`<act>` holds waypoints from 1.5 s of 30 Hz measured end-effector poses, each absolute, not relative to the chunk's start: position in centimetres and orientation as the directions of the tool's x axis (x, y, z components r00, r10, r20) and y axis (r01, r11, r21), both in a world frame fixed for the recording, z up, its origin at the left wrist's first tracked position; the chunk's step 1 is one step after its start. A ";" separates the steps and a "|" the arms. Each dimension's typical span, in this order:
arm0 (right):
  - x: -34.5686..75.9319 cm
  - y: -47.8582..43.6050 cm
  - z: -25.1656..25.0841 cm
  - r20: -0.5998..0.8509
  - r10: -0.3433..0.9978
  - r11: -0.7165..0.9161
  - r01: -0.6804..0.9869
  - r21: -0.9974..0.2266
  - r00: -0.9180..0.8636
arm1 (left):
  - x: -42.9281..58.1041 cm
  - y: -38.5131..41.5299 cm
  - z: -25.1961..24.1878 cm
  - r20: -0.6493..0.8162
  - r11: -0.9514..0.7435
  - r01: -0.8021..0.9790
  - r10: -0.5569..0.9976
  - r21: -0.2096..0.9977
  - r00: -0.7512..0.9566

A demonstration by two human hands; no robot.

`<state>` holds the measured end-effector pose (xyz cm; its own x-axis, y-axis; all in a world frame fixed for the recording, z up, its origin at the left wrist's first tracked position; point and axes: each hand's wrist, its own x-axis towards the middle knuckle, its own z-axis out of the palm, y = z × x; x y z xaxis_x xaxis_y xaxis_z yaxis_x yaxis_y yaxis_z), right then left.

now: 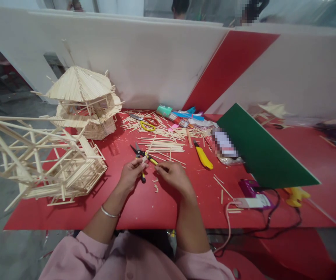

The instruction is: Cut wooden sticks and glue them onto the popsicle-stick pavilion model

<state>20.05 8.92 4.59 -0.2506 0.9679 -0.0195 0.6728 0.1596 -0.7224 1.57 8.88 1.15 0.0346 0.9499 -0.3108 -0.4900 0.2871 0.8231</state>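
My left hand (131, 173) and my right hand (172, 174) meet over the red table (144, 206), both with fingers pinched. Between them they hold a thin wooden stick (149, 149) that points up and away. Black cutters with yellow handles (142, 157) lie under and between the hands; which hand grips them I cannot tell. Short cut stick pieces (155, 187) lie just below the hands.
Two stick-built model houses stand at the left, one roofed (83, 101), one an open frame (48, 159). Loose sticks (162, 144), yellow-handled scissors (144, 122), a yellow utility knife (203, 156), a green board (261, 151), a purple glue gun (251, 190) with cord. A white-red partition behind.
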 end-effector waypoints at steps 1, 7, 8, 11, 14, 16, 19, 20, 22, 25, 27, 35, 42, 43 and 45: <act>19.8 9.0 4.5 0.046 0.974 0.183 0.645 -0.742 -0.223 | 1.6 8.8 1.1 -0.314 0.296 -0.481 0.948 0.825 0.043; 17.7 9.2 3.7 0.195 0.966 0.254 0.509 -0.822 -0.167 | 2.0 8.2 1.2 -0.260 0.276 -0.400 0.961 0.874 0.095; 17.3 9.2 3.6 0.204 0.966 0.256 0.500 -0.827 -0.159 | 2.0 8.2 1.2 -0.245 0.265 -0.373 0.964 0.889 0.100; 16.7 9.2 3.3 0.209 0.973 0.231 0.467 -0.854 -0.098 | 2.3 8.1 1.0 -0.215 0.235 -0.261 0.971 0.936 0.103; 16.6 9.4 3.0 0.147 0.988 0.151 0.419 -0.895 -0.044 | 2.4 8.2 0.8 -0.195 0.202 -0.189 0.979 0.961 0.056; 16.6 9.5 2.9 0.093 0.995 0.104 0.385 -0.917 -0.045 | 2.6 8.2 0.7 -0.178 0.181 -0.205 0.983 0.962 0.034; 16.7 9.5 3.0 0.067 0.995 0.091 0.369 -0.925 -0.078 | 2.7 8.0 1.0 -0.160 0.170 -0.274 0.985 0.947 0.057; 16.8 9.5 3.0 0.065 0.994 0.094 0.372 -0.924 -0.091 | 2.6 7.9 1.2 -0.167 0.183 -0.302 0.983 0.936 0.077; 16.9 9.4 3.2 0.052 0.992 0.091 0.362 -0.928 -0.115 | 2.6 7.7 1.4 -0.211 0.248 -0.362 0.967 0.899 0.140; 16.8 9.3 3.2 0.002 0.993 0.034 0.268 -0.963 -0.118 | 2.4 7.7 1.6 -0.285 0.381 -0.433 0.920 0.817 0.271; 16.6 9.1 3.2 -0.045 0.991 -0.025 0.157 -0.987 -0.126 | 2.4 7.7 1.5 -0.294 0.418 -0.442 0.900 0.794 0.323; 18.2 9.7 2.6 -0.101 0.994 -0.102 0.034 -0.994 0.029 | 2.5 7.9 0.7 -0.027 0.030 -0.136 0.999 0.990 0.029; 23.0 13.0 3.8 0.071 0.997 0.018 0.840 -0.543 0.024 | 1.6 8.7 -0.8 0.294 -0.211 0.459 0.949 0.863 -0.116; 23.2 13.8 3.8 0.048 0.998 0.057 0.868 -0.493 -0.038 | 1.6 8.7 -1.1 0.312 -0.227 0.526 0.947 0.819 -0.078; 23.2 15.3 3.7 0.005 0.986 0.152 0.895 -0.420 -0.165 | 1.6 8.4 -1.6 0.332 -0.255 0.629 0.943 0.734 -0.005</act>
